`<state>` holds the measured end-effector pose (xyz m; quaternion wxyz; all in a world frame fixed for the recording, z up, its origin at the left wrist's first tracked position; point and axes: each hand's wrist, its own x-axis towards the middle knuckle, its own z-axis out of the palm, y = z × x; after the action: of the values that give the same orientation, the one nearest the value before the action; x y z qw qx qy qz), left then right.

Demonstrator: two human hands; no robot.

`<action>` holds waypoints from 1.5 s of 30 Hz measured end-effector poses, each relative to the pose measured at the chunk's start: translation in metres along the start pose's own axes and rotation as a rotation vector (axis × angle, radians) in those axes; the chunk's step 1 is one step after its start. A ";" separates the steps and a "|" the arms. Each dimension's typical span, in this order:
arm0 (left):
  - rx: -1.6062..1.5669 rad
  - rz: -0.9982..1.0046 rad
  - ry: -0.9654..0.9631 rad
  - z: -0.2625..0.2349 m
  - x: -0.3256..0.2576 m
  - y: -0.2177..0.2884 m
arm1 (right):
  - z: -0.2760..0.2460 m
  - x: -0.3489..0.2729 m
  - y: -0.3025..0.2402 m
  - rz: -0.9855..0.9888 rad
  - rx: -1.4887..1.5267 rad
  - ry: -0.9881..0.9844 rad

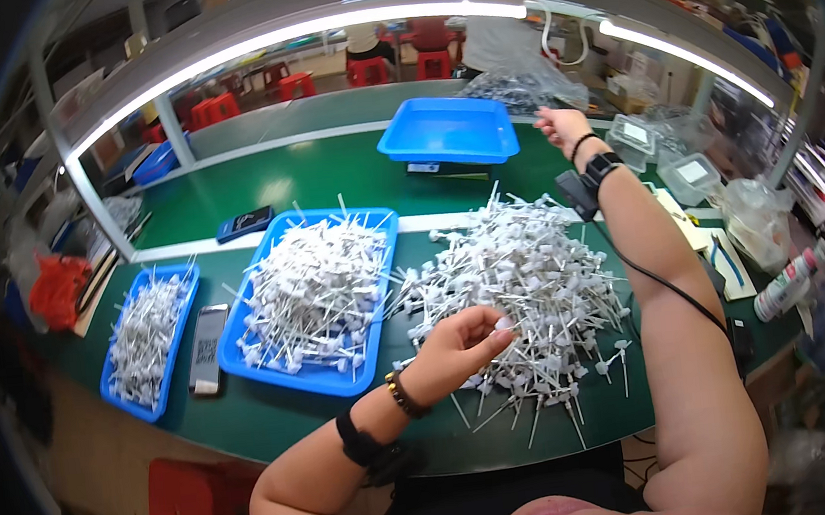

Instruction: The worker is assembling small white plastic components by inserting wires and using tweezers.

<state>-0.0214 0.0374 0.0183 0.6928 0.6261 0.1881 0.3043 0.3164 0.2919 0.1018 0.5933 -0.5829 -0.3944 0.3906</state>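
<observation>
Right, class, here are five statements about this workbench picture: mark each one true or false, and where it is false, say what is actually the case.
1. The left hand rests at the near edge of the loose pile of white stemmed parts. True.
2. The right hand is pressed down on that pile. False: it is raised and reaches toward the far side of the bench, near the clear plastic bag.
3. The large blue tray is empty. False: it is heaped with white parts.
4. A phone lies between the small blue tray and the large one. True.
5. The bench top is red. False: it is green.
</observation>
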 end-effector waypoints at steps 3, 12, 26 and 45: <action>-0.037 -0.033 -0.038 0.002 0.004 0.001 | -0.005 -0.002 -0.002 -0.027 -0.012 -0.007; -0.002 -0.058 -0.001 0.006 -0.014 0.004 | 0.017 -0.009 0.001 0.017 -0.075 0.012; 0.025 -0.057 0.093 0.009 -0.007 0.002 | 0.034 0.004 0.021 -0.138 -0.245 -0.013; 0.154 -0.068 0.064 0.023 -0.011 -0.003 | 0.034 -0.013 0.026 -0.029 -0.276 -0.078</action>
<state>-0.0142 0.0123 0.0179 0.6462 0.6606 0.2544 0.2850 0.2802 0.2929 0.0755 0.4975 -0.6377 -0.4753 0.3464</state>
